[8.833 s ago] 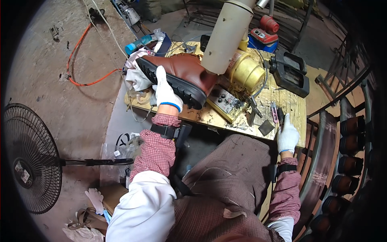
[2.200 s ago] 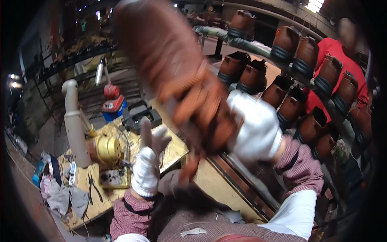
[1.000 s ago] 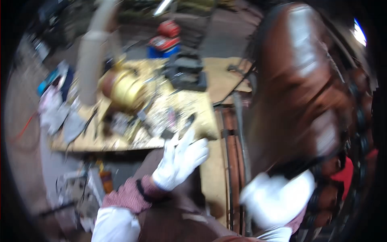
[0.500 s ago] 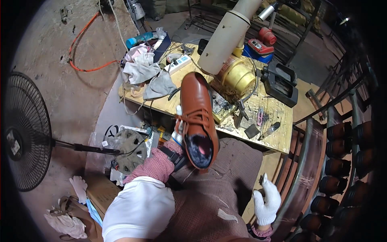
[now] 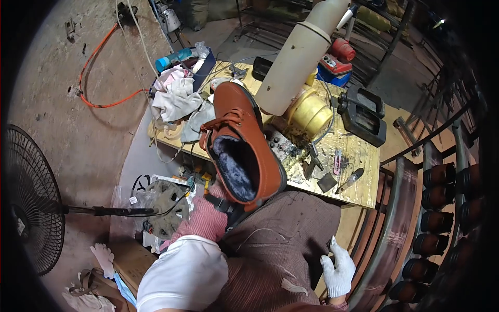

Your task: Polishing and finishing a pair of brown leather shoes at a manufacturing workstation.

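A brown leather lace-up shoe is held up over my lap and the near edge of the workbench. Its toe points away from me, and the opening shows a dark fuzzy lining. My left arm, in a pink checked cuff, reaches up under the shoe. The shoe rests in my left hand, whose fingers are hidden beneath it. Low on the right, my right hand wears a white knit glove. Its fingers and thumb are apart, and nothing shows between them.
On the workbench are a yellow dusty machine part under a wide pipe, black trays, rags and small tools. A fan stands left. At right, a rack holds several dark shoes.
The shoe has tilted and turned, its toe swinging left and its sole edge showing on the right. It looks closer, and my left glove is now hidden. My right hand has shifted slightly down and left.
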`<action>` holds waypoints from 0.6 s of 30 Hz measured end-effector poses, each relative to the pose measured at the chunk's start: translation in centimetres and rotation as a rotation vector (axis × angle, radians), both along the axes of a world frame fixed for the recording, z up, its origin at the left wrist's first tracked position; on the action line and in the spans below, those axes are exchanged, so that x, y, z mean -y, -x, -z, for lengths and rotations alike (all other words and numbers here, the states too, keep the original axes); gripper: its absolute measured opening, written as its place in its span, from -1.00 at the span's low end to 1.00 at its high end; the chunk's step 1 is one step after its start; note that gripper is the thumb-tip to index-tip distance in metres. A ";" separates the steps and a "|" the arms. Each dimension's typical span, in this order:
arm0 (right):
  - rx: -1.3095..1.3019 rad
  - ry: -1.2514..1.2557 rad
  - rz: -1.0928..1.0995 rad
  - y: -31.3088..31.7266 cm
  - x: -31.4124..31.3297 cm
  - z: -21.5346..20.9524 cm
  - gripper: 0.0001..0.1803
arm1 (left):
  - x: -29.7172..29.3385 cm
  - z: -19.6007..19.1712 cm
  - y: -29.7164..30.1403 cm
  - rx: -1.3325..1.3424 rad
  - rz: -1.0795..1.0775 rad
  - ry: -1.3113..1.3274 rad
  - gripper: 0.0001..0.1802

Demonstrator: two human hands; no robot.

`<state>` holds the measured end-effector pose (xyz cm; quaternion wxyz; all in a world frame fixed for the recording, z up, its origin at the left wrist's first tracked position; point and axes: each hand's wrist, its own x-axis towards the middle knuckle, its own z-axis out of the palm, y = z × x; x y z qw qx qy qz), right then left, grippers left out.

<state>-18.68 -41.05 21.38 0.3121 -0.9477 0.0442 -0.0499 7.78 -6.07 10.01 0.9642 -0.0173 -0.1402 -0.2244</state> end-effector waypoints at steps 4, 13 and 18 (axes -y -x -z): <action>-0.067 -0.084 0.025 -0.6 -0.7 1.2 -0.40 | -1.0 -2.8 4.0 -0.010 0.008 -0.137 -0.13; -0.021 -0.015 -0.061 -1.4 -1.4 1.8 -0.43 | 1.7 -8.2 1.6 -0.331 -0.447 -0.983 -0.23; -0.106 -0.030 0.039 0.1 -0.9 2.7 -0.42 | -0.1 -5.7 0.8 -0.202 -0.693 -1.358 -0.35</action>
